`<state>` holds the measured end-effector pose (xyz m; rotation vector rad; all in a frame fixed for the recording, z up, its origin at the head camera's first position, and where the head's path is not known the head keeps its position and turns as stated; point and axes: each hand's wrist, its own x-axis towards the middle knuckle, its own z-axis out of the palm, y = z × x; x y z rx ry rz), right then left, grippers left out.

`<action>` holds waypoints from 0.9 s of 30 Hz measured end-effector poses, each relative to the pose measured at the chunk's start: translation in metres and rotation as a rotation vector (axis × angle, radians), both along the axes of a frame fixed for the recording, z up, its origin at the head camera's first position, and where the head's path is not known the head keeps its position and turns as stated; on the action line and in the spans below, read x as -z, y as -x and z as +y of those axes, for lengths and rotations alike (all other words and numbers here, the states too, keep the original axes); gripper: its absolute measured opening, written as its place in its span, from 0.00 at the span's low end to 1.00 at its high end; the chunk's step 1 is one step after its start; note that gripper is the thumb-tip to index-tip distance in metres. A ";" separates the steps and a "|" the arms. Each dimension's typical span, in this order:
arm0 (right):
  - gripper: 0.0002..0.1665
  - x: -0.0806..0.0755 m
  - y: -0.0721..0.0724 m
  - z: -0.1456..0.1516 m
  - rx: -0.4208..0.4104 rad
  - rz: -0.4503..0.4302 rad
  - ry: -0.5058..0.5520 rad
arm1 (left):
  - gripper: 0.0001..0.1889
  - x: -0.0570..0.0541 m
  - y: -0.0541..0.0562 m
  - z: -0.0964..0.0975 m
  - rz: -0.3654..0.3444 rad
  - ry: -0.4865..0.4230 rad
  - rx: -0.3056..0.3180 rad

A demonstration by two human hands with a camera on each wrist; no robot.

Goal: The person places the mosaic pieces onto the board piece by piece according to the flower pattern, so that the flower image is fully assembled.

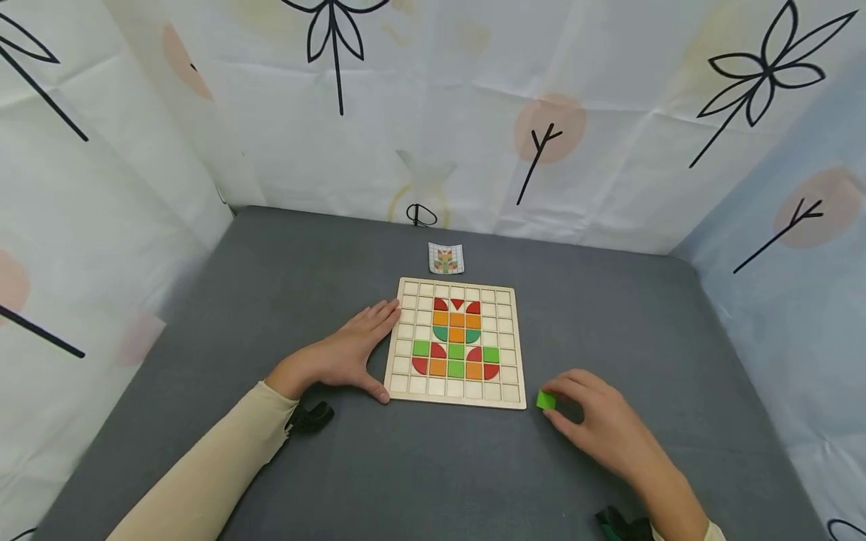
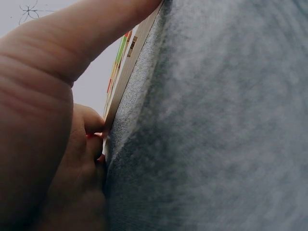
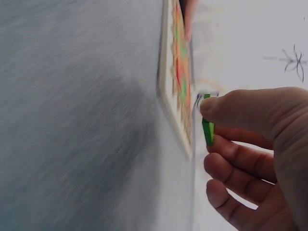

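Note:
A small green square tile (image 1: 545,400) is pinched between the thumb and fingers of my right hand (image 1: 598,417), just off the lower right corner of a wooden grid board (image 1: 507,325). The right wrist view shows the tile (image 3: 208,130) edge-on, with the other fingers loosely bent below it. My left hand (image 1: 355,347) lies along the board's left side, fingers stretched out to its upper part and thumb at the lower left corner. Red, orange, green and teal pieces (image 1: 456,351) form a symmetrical pattern in the middle of the grid.
Behind the board lies a small card (image 1: 446,259) printed with a coloured pattern on a grid. The grey tabletop (image 1: 325,255) is bordered by a white cloth (image 1: 473,150) with plant drawings at the back and sides.

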<state>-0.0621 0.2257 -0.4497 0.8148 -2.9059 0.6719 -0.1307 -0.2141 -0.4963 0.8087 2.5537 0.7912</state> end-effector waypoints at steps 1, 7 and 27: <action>0.23 -0.002 0.002 -0.005 -0.030 0.017 0.009 | 0.79 0.000 0.000 0.000 -0.002 0.000 -0.002; 0.21 -0.008 0.022 -0.041 -0.232 0.105 0.040 | 0.79 -0.002 -0.002 -0.001 0.004 -0.010 -0.016; 0.15 0.014 0.040 -0.107 -0.405 0.091 -0.014 | 0.79 -0.003 0.000 0.001 0.002 0.008 0.003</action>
